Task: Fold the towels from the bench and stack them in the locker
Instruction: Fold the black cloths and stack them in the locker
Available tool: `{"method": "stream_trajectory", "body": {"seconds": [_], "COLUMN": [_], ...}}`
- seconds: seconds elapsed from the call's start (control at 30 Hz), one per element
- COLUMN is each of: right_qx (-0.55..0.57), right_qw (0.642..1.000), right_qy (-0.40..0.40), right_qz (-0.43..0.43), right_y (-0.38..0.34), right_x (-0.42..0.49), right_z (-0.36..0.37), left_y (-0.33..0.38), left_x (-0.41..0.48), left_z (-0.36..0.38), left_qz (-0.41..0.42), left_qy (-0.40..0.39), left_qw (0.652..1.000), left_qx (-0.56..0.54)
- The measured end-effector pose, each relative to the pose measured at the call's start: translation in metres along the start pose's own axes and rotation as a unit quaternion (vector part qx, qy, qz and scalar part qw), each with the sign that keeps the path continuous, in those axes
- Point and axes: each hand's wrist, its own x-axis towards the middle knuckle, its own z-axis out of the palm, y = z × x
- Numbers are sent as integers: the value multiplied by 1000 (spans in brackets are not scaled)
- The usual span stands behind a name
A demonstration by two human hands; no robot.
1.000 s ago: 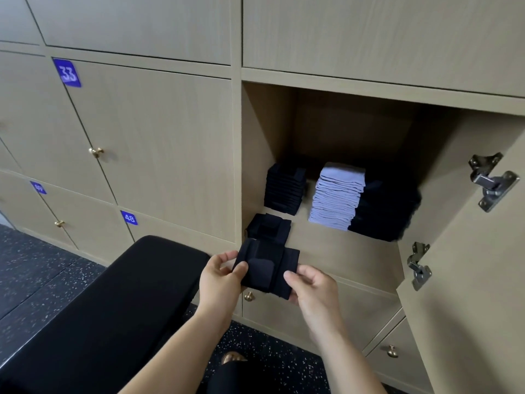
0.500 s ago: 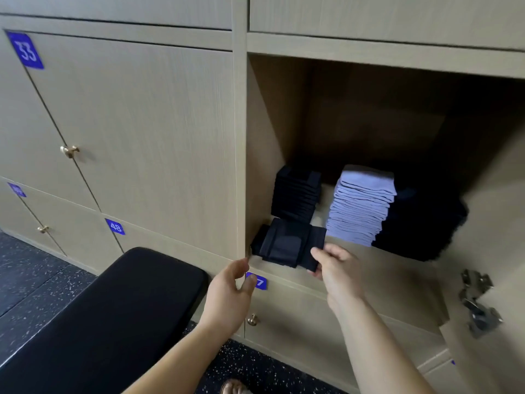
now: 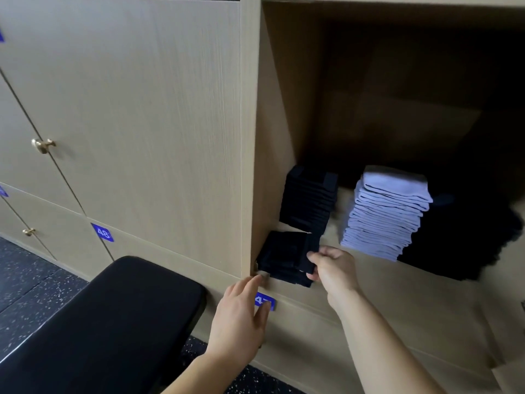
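A folded black towel lies on a short black pile at the front left corner of the open locker. My right hand grips its right edge, thumb on top. My left hand hovers open just below the locker's front edge, fingertips near the pile's left corner, holding nothing. Behind the pile stands a taller black towel stack. To its right rises a pale lilac towel stack, and a dark heap of towels fills the right side. The black padded bench at the lower left shows no towels.
Closed locker doors with brass knobs line the left wall; blue number tags mark them. A blue tag sits under the open locker, partly behind my left hand. Dark speckled floor runs beside the bench.
Both hands carried the folded black towel from above the bench into the locker and set it on the front pile. My left hand let go and dropped below the shelf edge. The view moved closer.
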Motion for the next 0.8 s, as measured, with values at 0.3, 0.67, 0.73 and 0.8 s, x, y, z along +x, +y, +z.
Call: {"method": "stream_trajectory", "body": {"seconds": [0.3, 0.67, 0.73, 0.8], "right_qx": [-228, -257, -283, -325], "right_qw": [966, 963, 956, 941], "right_qy": [52, -9, 0, 12], "right_qz": [-109, -78, -84, -96], "right_y": [25, 23, 19, 10], "right_x": [-8, -21, -28, -42], "right_z": [-2, 8, 4, -2], "left_y": [4, 9, 12, 18], "left_x": [0, -3, -8, -15], "left_z": [6, 1, -8, -21], "left_qz": [26, 32, 38, 42], "left_qy": [18, -6, -8, -5], "left_qw": [999, 997, 996, 995], "left_qx": [34, 65, 75, 90]}}
